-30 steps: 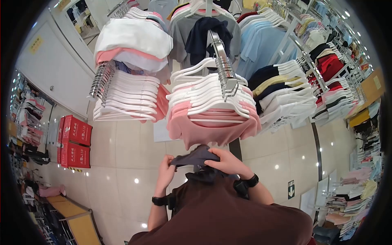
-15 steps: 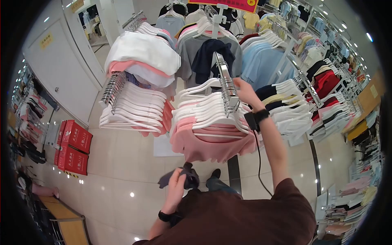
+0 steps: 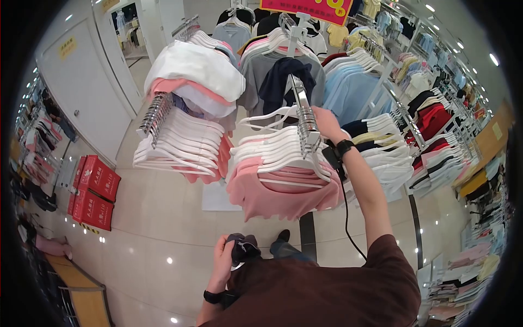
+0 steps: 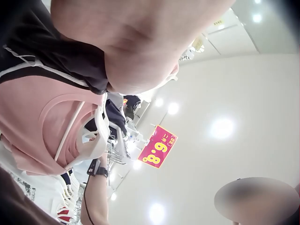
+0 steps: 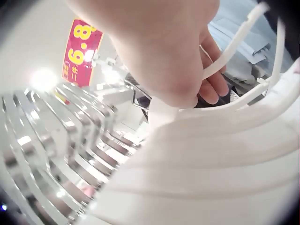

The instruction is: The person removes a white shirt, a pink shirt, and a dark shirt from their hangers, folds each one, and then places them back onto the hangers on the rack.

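Note:
My left hand (image 3: 220,261) grips a bunched dark garment (image 3: 245,249) low in front of my body. White trim shows on this dark cloth (image 4: 56,58) in the left wrist view. My right hand (image 3: 327,124) reaches to the far side of the rack's front arm. Its fingers curl round a white hanger (image 5: 234,47) behind a tight row of other white hangers (image 5: 225,154). Pink shirts (image 3: 283,199) hang from the front of that row. A navy garment (image 3: 283,84) is draped over the rack arm just behind.
Metal hooks (image 3: 308,131) crowd the rack arm. To its left stand more white hangers (image 3: 180,144) with folded white clothes (image 3: 193,68) on top. Light blue shirts (image 3: 354,92) hang on the right. Red boxes (image 3: 95,191) sit on the floor, and a cable (image 3: 348,223) trails from my right wrist.
Both hands held the dark garment at first. The right hand let go and went up to the hangers; the left kept the garment, which is now more bunched. The view has tilted upward.

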Available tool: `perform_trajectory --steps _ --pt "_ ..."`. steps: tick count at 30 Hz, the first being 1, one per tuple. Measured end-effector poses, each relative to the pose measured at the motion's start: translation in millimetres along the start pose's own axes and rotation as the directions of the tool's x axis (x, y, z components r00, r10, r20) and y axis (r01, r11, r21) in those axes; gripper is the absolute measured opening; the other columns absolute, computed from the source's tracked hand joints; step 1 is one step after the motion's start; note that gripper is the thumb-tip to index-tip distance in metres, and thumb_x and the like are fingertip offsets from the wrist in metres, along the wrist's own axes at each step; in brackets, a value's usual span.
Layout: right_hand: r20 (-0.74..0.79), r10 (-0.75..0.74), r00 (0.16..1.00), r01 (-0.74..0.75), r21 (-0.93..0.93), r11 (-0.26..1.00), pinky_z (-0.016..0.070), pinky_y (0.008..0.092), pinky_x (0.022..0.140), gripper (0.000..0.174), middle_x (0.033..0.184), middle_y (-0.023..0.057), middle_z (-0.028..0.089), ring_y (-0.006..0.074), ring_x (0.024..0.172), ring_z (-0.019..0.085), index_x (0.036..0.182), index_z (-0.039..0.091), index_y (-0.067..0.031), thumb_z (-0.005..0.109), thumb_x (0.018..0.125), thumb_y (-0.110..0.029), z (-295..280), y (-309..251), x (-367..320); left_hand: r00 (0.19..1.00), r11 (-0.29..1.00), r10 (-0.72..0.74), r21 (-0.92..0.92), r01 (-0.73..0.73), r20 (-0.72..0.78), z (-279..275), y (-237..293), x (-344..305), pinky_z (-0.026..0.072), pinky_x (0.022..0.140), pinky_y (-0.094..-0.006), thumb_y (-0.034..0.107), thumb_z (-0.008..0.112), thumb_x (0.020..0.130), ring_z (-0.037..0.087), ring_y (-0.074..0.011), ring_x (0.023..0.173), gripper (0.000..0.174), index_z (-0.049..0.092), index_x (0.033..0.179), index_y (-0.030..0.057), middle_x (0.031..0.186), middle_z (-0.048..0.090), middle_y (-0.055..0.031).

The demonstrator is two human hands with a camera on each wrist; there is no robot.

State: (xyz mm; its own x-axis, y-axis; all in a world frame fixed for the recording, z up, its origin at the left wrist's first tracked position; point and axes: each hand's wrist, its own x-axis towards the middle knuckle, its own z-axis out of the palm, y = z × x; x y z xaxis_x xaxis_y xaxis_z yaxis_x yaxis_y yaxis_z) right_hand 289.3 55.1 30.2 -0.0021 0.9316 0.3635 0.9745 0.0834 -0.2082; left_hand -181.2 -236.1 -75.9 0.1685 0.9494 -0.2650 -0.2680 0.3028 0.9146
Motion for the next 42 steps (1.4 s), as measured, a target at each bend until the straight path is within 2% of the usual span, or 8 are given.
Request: perform_trajectory --steps 10,18,20,22,27,36,40,42 --pt "-0.341 0.348 0.873 -0.348 0.063 0.935 0.0529 0.0570 0.078 0.029 0.096 0.0257 0.072 0.0497 0.095 0.069 0.112 0.068 -0.0064 0.061 0.100 -0.032 -113.4 -9.5 -112.7 0.996 0.997 -0.025 -0.067 0.031 0.087 6.5 6.0 0.9 0.0490 0.091 -0.0256 0.009 0.051 0.110 0.061 -0.0077 0.098 0.012 0.061 0.106 0.0037 0.106 0.070 -0.0025" --pt "-0.577 0.534 0.618 -0.313 0.443 0.840 0.0475 0.0352 0.067 0.047 0.084 0.0041 0.063 0.0168 0.076 0.057 0.131 0.064 -0.0031 0.053 0.112 -0.045 -116.7 -57.4 -291.1 0.985 0.921 -0.140 -0.352 0.167 0.100 30.1 32.0 6.1 0.0500 0.103 -0.0334 0.015 0.049 0.111 0.064 -0.0149 0.111 0.014 0.058 0.111 0.0042 0.115 0.067 -0.0069" --pt "-0.238 0.714 0.659 0.019 0.954 0.300 0.0372 0.0295 0.062 0.055 0.080 0.0017 0.054 0.0131 0.070 0.047 0.136 0.061 -0.0009 0.051 0.113 -0.050 -115.3 -74.4 -321.8 0.980 0.888 -0.159 -0.416 0.196 0.123 43.7 44.8 7.2 0.0493 0.106 -0.0361 0.017 0.047 0.112 0.064 -0.0169 0.115 0.016 0.056 0.116 0.0044 0.122 0.067 -0.0096" --pt "-0.174 0.743 0.646 0.025 0.978 0.207 0.0264 0.0270 0.059 0.068 0.074 -0.0017 0.043 0.0102 0.065 0.034 0.136 0.059 0.0023 0.047 0.112 -0.060 -109.5 -107.3 -329.4 0.976 0.875 -0.174 -0.435 0.215 0.133 51.0 48.0 9.7 0.0494 0.107 -0.0369 0.017 0.047 0.113 0.064 -0.0174 0.115 0.016 0.055 0.118 0.0047 0.124 0.066 -0.0101" --pt "0.194 0.414 0.889 -0.008 0.912 -0.411 0.0261 0.0283 0.062 0.085 0.072 -0.0045 0.045 0.0094 0.060 0.031 0.130 0.064 -0.0005 0.045 0.103 -0.078 -85.1 -164.5 -325.5 0.964 0.890 -0.169 -0.388 0.240 0.207 65.1 53.7 10.3 0.0500 0.107 -0.0373 0.018 0.048 0.113 0.063 -0.0163 0.117 0.015 0.054 0.120 0.0058 0.126 0.066 -0.0088" --pt "0.035 0.052 0.998 -0.001 0.841 -0.541 0.0334 0.0307 0.066 0.081 0.068 0.0000 0.049 0.0124 0.064 0.039 0.102 0.062 -0.0042 0.033 0.106 -0.079 -46.6 -200.4 -286.7 0.942 0.858 -0.154 -0.433 0.277 0.298 78.8 84.4 -23.3 0.0479 0.110 -0.0404 0.017 0.048 0.112 0.062 -0.0194 0.120 0.016 0.055 0.120 0.0050 0.126 0.064 -0.0096" --pt "0.046 -0.056 0.997 -0.070 0.799 -0.597 0.0357 0.0306 0.067 0.078 0.066 0.0006 0.050 0.0116 0.063 0.040 0.093 0.059 -0.0055 0.035 0.106 -0.078 -26.2 -194.1 -290.9 0.937 0.755 -0.022 -0.608 0.244 0.348 53.1 95.0 -33.8 0.0429 0.120 -0.0468 0.018 0.048 0.110 0.058 -0.0295 0.136 0.040 0.049 0.145 -0.0021 0.144 0.060 -0.0174" --pt "0.168 -0.075 0.983 -0.184 0.900 -0.395 0.0319 0.0290 0.059 0.078 0.068 0.0015 0.052 0.0107 0.063 0.043 0.091 0.063 -0.0037 0.045 0.103 -0.078 -18.9 -182.2 -306.0 0.916 0.645 0.100 -0.726 0.237 0.388 35.5 90.6 -32.1 0.0420 0.122 -0.0541 0.019 0.046 0.110 0.056 -0.0346 0.141 0.046 0.048 0.150 -0.0046 0.152 0.056 -0.0210"
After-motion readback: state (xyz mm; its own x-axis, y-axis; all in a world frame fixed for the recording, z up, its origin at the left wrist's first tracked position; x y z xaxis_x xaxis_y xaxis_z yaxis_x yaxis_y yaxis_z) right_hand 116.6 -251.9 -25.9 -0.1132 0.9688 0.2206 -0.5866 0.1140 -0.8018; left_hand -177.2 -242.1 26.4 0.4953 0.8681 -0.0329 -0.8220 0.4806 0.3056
